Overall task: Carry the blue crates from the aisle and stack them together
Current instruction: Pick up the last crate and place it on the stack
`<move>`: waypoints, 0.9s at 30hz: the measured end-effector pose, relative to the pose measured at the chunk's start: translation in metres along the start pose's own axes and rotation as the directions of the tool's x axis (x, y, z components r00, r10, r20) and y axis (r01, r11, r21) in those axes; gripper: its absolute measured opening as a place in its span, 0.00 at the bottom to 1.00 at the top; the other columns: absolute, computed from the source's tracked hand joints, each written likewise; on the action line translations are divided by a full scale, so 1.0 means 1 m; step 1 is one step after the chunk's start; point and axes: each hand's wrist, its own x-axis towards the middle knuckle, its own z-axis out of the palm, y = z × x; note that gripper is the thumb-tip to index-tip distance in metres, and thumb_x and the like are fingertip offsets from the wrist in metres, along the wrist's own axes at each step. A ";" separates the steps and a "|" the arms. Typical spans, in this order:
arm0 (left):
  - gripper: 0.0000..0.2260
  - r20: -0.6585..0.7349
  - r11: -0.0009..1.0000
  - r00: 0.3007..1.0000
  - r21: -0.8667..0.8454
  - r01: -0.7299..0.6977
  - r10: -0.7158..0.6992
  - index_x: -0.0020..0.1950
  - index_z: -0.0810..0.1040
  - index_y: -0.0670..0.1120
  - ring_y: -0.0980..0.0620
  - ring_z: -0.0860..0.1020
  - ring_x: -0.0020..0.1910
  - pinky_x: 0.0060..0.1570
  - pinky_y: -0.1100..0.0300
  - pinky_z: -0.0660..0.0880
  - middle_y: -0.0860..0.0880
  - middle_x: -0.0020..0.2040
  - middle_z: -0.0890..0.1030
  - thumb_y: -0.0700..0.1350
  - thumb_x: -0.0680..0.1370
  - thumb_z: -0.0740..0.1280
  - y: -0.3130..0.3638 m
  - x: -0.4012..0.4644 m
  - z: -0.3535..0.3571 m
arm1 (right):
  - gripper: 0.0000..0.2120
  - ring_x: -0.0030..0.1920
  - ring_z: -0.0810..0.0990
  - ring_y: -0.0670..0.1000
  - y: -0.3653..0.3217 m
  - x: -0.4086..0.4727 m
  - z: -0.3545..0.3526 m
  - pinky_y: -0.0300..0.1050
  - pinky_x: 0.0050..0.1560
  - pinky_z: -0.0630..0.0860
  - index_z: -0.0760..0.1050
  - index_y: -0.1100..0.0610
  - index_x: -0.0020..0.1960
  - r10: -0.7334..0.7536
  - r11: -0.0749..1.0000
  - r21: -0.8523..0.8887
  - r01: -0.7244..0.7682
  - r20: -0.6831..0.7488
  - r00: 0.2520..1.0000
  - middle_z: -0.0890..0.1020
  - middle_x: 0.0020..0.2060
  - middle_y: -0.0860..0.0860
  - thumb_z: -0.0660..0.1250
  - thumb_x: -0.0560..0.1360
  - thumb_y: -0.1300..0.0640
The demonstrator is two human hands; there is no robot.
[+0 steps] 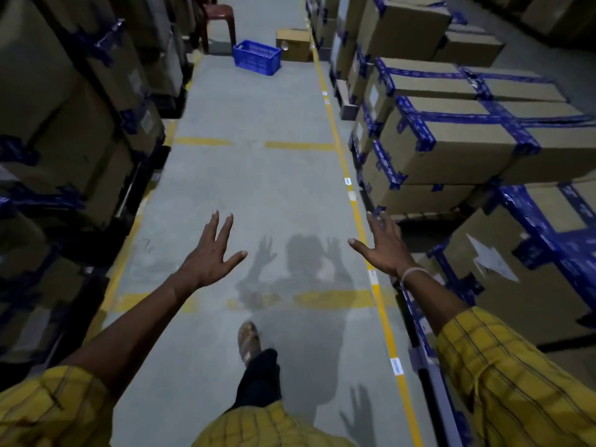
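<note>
Head view: left hand [211, 253], right hand [385, 245] spread, empty; blue crate [256, 58] far down aisle, beside cardboard box [294, 45].

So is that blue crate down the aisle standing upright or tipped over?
Upright. The blue crate sits flat on the floor with its open top facing up; whether anything lies inside cannot be told from here.

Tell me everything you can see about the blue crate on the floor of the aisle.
The blue crate is a rectangular open-topped box that looks like plastic, with perforated lattice walls and a solid rim. It looks empty as far as the view shows. It stands upright on the grey floor at the far end of the aisle, turned slightly askew. A cardboard box sits just behind it to the right; a red stool stands behind to the left. Neither hand touches it.
</note>
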 end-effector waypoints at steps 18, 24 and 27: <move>0.40 0.110 0.975 0.994 0.220 -0.040 0.015 0.83 0.38 0.57 0.44 0.43 0.82 0.71 0.38 0.64 0.48 0.83 0.37 0.67 0.80 0.59 -0.133 0.384 -0.122 | 0.46 0.81 0.42 0.54 -0.113 0.377 -0.002 0.65 0.77 0.49 0.45 0.43 0.81 0.086 0.996 0.021 -0.086 0.012 0.996 0.44 0.81 0.47 0.58 0.72 0.25; 0.41 0.074 0.974 0.997 0.228 -0.010 -0.007 0.83 0.38 0.57 0.42 0.42 0.82 0.72 0.38 0.63 0.46 0.83 0.38 0.67 0.79 0.58 -0.181 0.523 -0.131 | 0.46 0.80 0.38 0.53 -0.124 0.532 -0.015 0.65 0.76 0.43 0.44 0.43 0.81 0.048 0.999 -0.011 -0.047 0.018 0.999 0.42 0.81 0.47 0.55 0.72 0.24; 0.41 0.062 0.975 0.997 0.219 0.033 -0.048 0.83 0.38 0.56 0.42 0.41 0.82 0.74 0.39 0.61 0.45 0.83 0.38 0.67 0.79 0.59 -0.197 0.599 -0.138 | 0.45 0.80 0.39 0.53 -0.129 0.623 -0.026 0.65 0.77 0.43 0.45 0.43 0.81 0.031 0.999 -0.017 -0.030 0.017 0.999 0.43 0.81 0.48 0.56 0.73 0.25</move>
